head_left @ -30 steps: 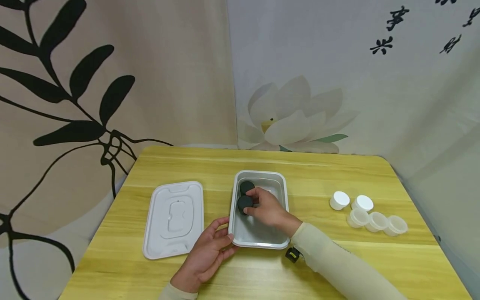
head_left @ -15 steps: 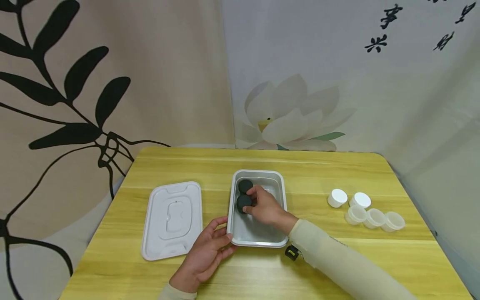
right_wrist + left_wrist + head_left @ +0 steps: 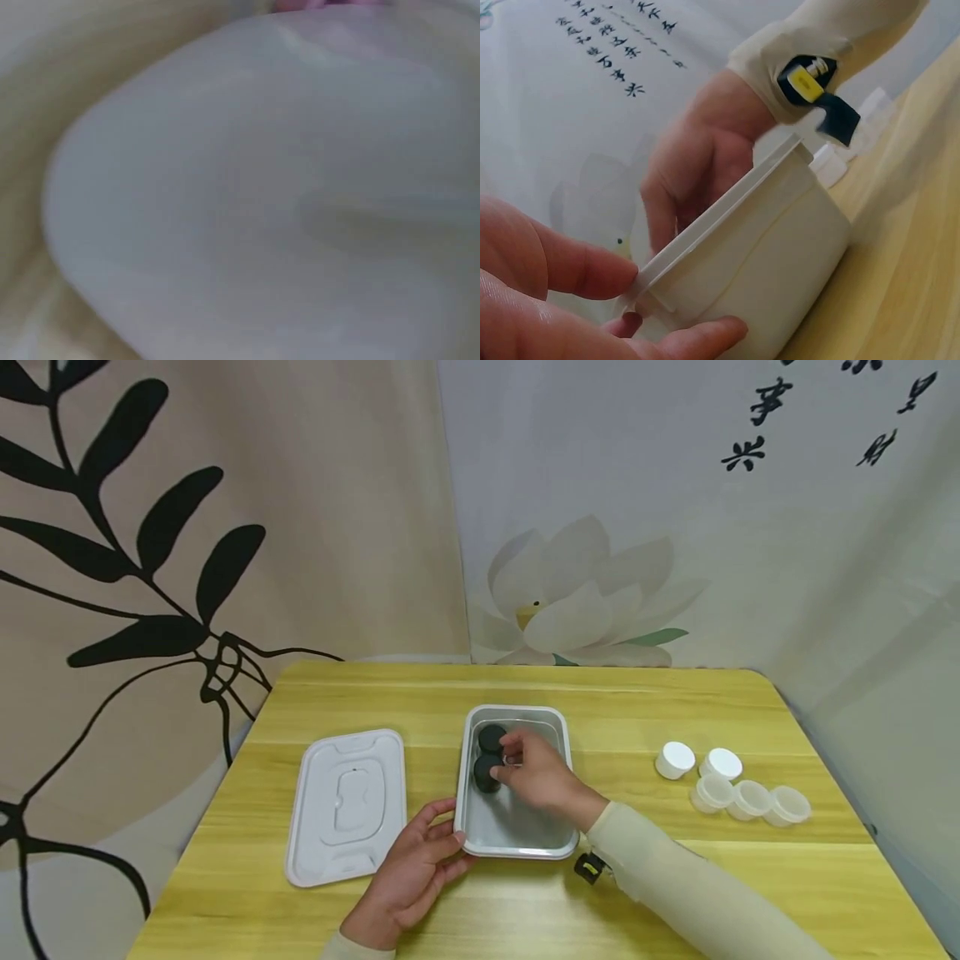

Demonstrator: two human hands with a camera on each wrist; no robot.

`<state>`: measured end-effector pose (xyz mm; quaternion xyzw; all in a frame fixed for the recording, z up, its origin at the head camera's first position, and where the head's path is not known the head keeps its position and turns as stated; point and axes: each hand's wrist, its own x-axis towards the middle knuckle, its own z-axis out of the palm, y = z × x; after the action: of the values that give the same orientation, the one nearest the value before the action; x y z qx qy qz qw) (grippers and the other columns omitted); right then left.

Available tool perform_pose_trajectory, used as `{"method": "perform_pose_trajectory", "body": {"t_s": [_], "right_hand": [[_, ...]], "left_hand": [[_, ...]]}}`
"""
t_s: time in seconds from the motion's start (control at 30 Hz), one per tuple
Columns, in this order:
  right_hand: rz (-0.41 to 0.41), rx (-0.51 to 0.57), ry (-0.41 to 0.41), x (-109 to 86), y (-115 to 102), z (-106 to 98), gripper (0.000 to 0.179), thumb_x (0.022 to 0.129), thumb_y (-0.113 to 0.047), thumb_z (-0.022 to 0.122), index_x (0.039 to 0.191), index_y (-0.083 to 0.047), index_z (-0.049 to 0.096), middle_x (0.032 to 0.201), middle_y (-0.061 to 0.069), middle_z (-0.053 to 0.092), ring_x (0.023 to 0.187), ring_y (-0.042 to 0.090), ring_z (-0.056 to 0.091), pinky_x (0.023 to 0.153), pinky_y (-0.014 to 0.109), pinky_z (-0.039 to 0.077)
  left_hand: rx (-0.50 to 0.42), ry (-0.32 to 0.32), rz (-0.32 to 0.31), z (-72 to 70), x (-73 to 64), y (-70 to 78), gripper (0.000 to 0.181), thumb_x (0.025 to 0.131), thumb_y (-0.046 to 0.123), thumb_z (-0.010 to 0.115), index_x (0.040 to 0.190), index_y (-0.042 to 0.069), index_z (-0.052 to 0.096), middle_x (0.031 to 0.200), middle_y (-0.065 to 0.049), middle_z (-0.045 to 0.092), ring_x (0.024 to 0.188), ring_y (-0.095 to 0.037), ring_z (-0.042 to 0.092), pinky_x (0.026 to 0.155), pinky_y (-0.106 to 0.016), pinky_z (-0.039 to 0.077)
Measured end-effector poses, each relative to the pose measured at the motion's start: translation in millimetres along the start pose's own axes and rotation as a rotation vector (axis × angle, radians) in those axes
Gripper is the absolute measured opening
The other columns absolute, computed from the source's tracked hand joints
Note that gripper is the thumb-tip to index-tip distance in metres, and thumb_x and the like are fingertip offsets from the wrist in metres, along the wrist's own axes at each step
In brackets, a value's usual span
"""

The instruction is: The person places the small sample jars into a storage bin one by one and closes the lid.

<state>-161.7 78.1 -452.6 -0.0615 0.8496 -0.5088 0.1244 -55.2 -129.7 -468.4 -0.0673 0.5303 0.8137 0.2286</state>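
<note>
A grey-white rectangular container (image 3: pixel 517 835) stands open in front of me. My left hand (image 3: pixel 416 864) grips its near left corner; in the left wrist view, fingertips meet at the rim and another finger lies along the outer wall (image 3: pixel 780 247). Two black round flat-topped pieces lie inside by the left wall, a far one (image 3: pixel 491 738) and a near one (image 3: pixel 485 774). My right hand (image 3: pixel 540 772) reaches inside, with thumb and index finger apart at the right edges of these pieces. The right wrist view shows only a blurred pale shape.
A white lid (image 3: pixel 348 810) lies flat left of the container. To the right stand two white-topped small cups (image 3: pixel 676 760) and several translucent cups (image 3: pixel 748 799) in a row. The wooden table (image 3: pixel 645 710) ends at a patterned curtain (image 3: pixel 360 510).
My right fingers have drawn slightly right, off the near black piece they held. The left hand stays at the container's corner. The head view has shifted a little.
</note>
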Motion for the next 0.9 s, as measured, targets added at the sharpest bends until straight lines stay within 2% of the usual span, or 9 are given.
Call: {"method": "perform_pose_trajectory", "body": {"t_s": [0.17, 0.27, 0.4, 0.57, 0.63, 0.73, 0.83, 0.9], "right_hand": [[-0.021, 0.109, 0.004, -13.7, -12.0, -29.1, 0.047, 0.098, -0.011, 0.073, 0.140, 0.002, 0.056, 0.136, 0.024, 0.062, 0.122, 0.034, 0.065, 0.101, 0.043, 0.057], [-0.017, 0.169, 0.038, -28.4, -11.0, -52.6, 0.046, 0.100, -0.008, 0.072, 0.141, 0.002, 0.055, 0.136, 0.025, 0.060, 0.123, 0.034, 0.064, 0.098, 0.034, 0.058], [0.013, 0.225, 0.081, -49.6, 3.4, -82.0, 0.046, 0.102, -0.008, 0.069, 0.142, 0.005, 0.052, 0.137, 0.025, 0.058, 0.123, 0.031, 0.062, 0.094, 0.021, 0.056], [0.037, 0.228, 0.111, -74.6, 23.9, -111.6, 0.051, 0.104, -0.016, 0.068, 0.147, 0.005, 0.048, 0.141, 0.023, 0.057, 0.119, 0.015, 0.063, 0.094, 0.017, 0.055], [0.045, 0.215, 0.131, -84.4, 32.2, -122.8, 0.054, 0.105, -0.019, 0.068, 0.148, 0.005, 0.047, 0.140, 0.019, 0.058, 0.115, 0.007, 0.064, 0.094, 0.016, 0.055], [0.046, 0.228, 0.159, -98.9, 46.5, -140.1, 0.058, 0.106, -0.021, 0.066, 0.151, 0.007, 0.043, 0.135, 0.007, 0.061, 0.112, 0.000, 0.064, 0.094, 0.015, 0.055], [0.035, 0.313, 0.194, -112.8, 63.8, -156.7, 0.057, 0.106, -0.016, 0.066, 0.150, 0.009, 0.040, 0.127, -0.005, 0.063, 0.111, -0.001, 0.065, 0.093, 0.015, 0.055], [0.035, 0.391, 0.222, -122.7, 77.7, -167.6, 0.051, 0.105, -0.012, 0.065, 0.148, 0.004, 0.042, 0.124, -0.010, 0.064, 0.111, -0.001, 0.065, 0.091, 0.014, 0.056]], "left_hand": [[-0.004, 0.008, 0.008, 0.6, 1.2, -0.6, 0.058, 0.104, -0.002, 0.053, 0.157, 0.000, 0.029, 0.137, -0.020, 0.055, 0.114, -0.023, 0.066, 0.100, -0.038, 0.056], [-0.011, 0.004, 0.005, 1.6, 1.6, -3.0, 0.057, 0.104, -0.002, 0.054, 0.156, 0.000, 0.031, 0.135, -0.018, 0.057, 0.114, -0.023, 0.065, 0.100, -0.038, 0.056], [-0.009, 0.001, -0.010, 1.6, 0.1, -6.0, 0.057, 0.105, -0.001, 0.054, 0.157, 0.001, 0.030, 0.136, -0.018, 0.056, 0.114, -0.024, 0.066, 0.100, -0.037, 0.056], [-0.003, 0.011, -0.010, 1.1, -2.6, -4.7, 0.058, 0.105, -0.002, 0.053, 0.158, 0.000, 0.029, 0.137, -0.019, 0.055, 0.113, -0.024, 0.066, 0.098, -0.037, 0.057], [-0.005, 0.009, -0.009, 1.4, -2.9, -3.3, 0.058, 0.105, -0.002, 0.054, 0.158, 0.000, 0.029, 0.136, -0.019, 0.055, 0.114, -0.023, 0.067, 0.099, -0.037, 0.057], [-0.005, 0.006, -0.007, 1.9, -3.0, -1.5, 0.060, 0.104, -0.002, 0.055, 0.158, -0.001, 0.028, 0.138, -0.020, 0.054, 0.115, -0.023, 0.067, 0.100, -0.037, 0.057], [-0.004, 0.008, -0.003, 1.8, -2.8, -0.3, 0.061, 0.104, -0.002, 0.055, 0.158, -0.002, 0.027, 0.139, -0.022, 0.053, 0.115, -0.024, 0.067, 0.100, -0.037, 0.058], [-0.003, 0.009, -0.001, 1.4, -2.5, 0.3, 0.061, 0.103, -0.003, 0.055, 0.158, -0.002, 0.027, 0.140, -0.022, 0.052, 0.115, -0.025, 0.067, 0.100, -0.037, 0.058]]}}
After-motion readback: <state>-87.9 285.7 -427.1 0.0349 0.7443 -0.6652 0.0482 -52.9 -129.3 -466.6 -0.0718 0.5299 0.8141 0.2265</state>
